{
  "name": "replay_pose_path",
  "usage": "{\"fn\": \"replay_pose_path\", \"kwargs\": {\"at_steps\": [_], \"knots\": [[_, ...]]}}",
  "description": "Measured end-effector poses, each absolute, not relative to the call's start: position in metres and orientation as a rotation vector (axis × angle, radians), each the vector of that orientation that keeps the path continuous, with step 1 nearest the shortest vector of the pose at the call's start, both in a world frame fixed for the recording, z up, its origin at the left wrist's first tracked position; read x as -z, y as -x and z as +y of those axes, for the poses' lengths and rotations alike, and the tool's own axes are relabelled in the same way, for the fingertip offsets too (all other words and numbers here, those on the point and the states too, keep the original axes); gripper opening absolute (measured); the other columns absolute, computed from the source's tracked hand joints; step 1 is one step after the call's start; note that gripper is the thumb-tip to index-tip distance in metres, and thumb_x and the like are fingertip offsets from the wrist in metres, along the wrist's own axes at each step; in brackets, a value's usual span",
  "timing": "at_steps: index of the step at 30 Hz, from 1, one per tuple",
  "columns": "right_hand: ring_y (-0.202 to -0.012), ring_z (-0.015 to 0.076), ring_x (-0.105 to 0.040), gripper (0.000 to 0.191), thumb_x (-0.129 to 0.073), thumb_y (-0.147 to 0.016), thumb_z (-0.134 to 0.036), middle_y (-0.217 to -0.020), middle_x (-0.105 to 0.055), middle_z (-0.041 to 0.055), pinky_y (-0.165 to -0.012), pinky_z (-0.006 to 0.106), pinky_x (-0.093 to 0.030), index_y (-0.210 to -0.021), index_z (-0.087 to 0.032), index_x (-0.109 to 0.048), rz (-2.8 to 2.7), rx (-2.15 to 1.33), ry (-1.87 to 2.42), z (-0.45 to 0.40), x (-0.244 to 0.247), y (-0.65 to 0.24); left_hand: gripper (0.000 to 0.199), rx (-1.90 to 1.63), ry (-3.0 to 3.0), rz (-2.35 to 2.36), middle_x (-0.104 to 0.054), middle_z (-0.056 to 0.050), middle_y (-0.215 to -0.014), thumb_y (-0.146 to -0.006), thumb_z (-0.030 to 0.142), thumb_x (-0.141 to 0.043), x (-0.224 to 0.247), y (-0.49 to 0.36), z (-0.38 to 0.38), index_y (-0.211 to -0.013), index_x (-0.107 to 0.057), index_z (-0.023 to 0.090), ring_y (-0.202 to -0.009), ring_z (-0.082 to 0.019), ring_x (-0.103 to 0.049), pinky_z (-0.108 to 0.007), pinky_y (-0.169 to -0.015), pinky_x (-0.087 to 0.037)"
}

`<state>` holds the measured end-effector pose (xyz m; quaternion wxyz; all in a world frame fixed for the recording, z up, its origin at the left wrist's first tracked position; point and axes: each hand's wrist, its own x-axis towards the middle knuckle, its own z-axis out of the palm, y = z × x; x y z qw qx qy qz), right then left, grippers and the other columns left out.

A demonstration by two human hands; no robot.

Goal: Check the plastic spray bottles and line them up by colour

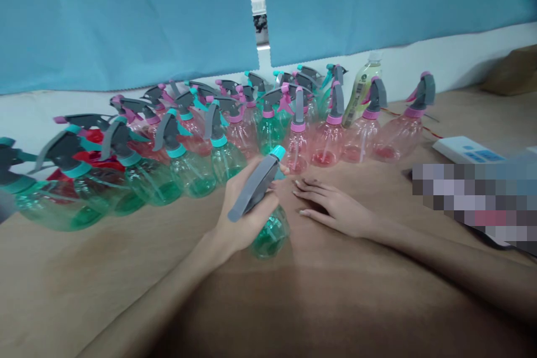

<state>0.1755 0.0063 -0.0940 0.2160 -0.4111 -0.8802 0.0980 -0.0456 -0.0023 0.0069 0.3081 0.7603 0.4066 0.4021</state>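
Note:
My left hand (245,212) is wrapped round the neck of a green spray bottle (271,238). Its grey and teal spray head tops the hand, with the nozzle pointing away to the upper right. Part of the bottle's neck and trigger is hidden by my fingers. To the right, my right hand (335,207) lies flat on the wooden table (335,291), fingers stretched out and holding nothing. Just beyond it stands a clear pink spray bottle (297,151) with a pink collar and grey head.
Several green spray bottles (155,179) line the left, with several pink ones (361,137) at the right and more behind. A labelled drink bottle (361,89) stands at the back. A white device (465,148) and a pixelated object (474,204) lie at right; blue sheeting (126,17) covers the wall.

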Motion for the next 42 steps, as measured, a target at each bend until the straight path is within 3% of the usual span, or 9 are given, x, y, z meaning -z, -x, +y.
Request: {"fn": "replay_pose_path", "kwargs": {"at_steps": [8, 15, 23, 28, 37, 42], "knots": [[-0.134, 0.0262, -0.037, 0.05, -0.043, -0.092, -0.048, -0.142, -0.045, 0.006, -0.109, 0.05, -0.033, -0.136, -0.023, -0.046, -2.428, -0.278, 1.124, 0.0067, 0.0943, -0.1755, 0.03, -1.09, -2.029, 1.112, -0.056, 0.003, -0.071, -0.076, 0.014, -0.051, -0.0071, 0.045, -0.0057, -0.104, -0.057, 0.022, -0.061, -0.013, -0.055, -0.029, -0.064, -0.047], [-0.133, 0.025, -0.038, 0.052, -0.041, -0.093, -0.049, -0.142, -0.046, 0.0078, -0.11, 0.047, -0.033, -0.134, -0.019, -0.049, -2.444, -0.272, 1.136, 0.0072, 0.0935, -0.1752, 0.008, -1.139, -2.02, 1.206, -0.059, 0.002, -0.072, -0.078, 0.017, -0.052, -0.0001, 0.0473, -0.0059, -0.084, -0.055, 0.021, -0.062, -0.014, -0.055, -0.027, -0.058, -0.044], [-0.133, 0.0263, -0.038, 0.051, -0.042, -0.092, -0.049, -0.14, -0.048, 0.0064, -0.109, 0.05, -0.033, -0.135, -0.023, -0.047, -2.414, -0.274, 1.133, 0.0063, 0.0928, -0.1748, 0.023, -1.122, -2.004, 1.215, -0.056, 0.002, -0.066, -0.078, 0.021, -0.054, -0.0029, 0.0473, -0.0063, -0.1, -0.06, 0.023, -0.057, -0.014, -0.053, -0.025, -0.05, -0.041], [-0.133, 0.0254, -0.037, 0.052, -0.041, -0.092, -0.05, -0.14, -0.048, 0.0057, -0.109, 0.048, -0.033, -0.135, -0.022, -0.047, -2.424, -0.268, 1.149, 0.0066, 0.0934, -0.175, 0.025, -1.118, -2.003, 1.162, -0.056, 0.002, -0.069, -0.079, 0.02, -0.053, -0.0032, 0.0467, -0.0051, -0.104, -0.059, 0.023, -0.058, -0.013, -0.053, -0.026, -0.055, -0.045], [-0.133, 0.0256, -0.038, 0.053, -0.04, -0.092, -0.051, -0.14, -0.048, 0.0065, -0.11, 0.048, -0.032, -0.135, -0.021, -0.047, -2.439, -0.256, 1.146, 0.0076, 0.094, -0.1753, 0.036, -1.115, -1.993, 1.051, -0.064, -0.002, -0.103, -0.079, 0.013, -0.051, -0.0055, 0.0447, -0.0029, -0.113, -0.057, 0.024, -0.077, -0.014, -0.06, -0.029, -0.074, -0.05], [-0.134, 0.0251, -0.037, 0.055, -0.038, -0.093, -0.051, -0.142, -0.045, 0.0076, -0.111, 0.046, -0.031, -0.136, -0.017, -0.047, -2.463, -0.25, 1.157, 0.0077, 0.0939, -0.1753, 0.032, -1.124, -1.967, 1.059, -0.064, -0.001, -0.091, -0.08, 0.015, -0.053, -0.0031, 0.0452, -0.0022, -0.111, -0.057, 0.023, -0.071, -0.015, -0.058, -0.029, -0.068, -0.048]]}}
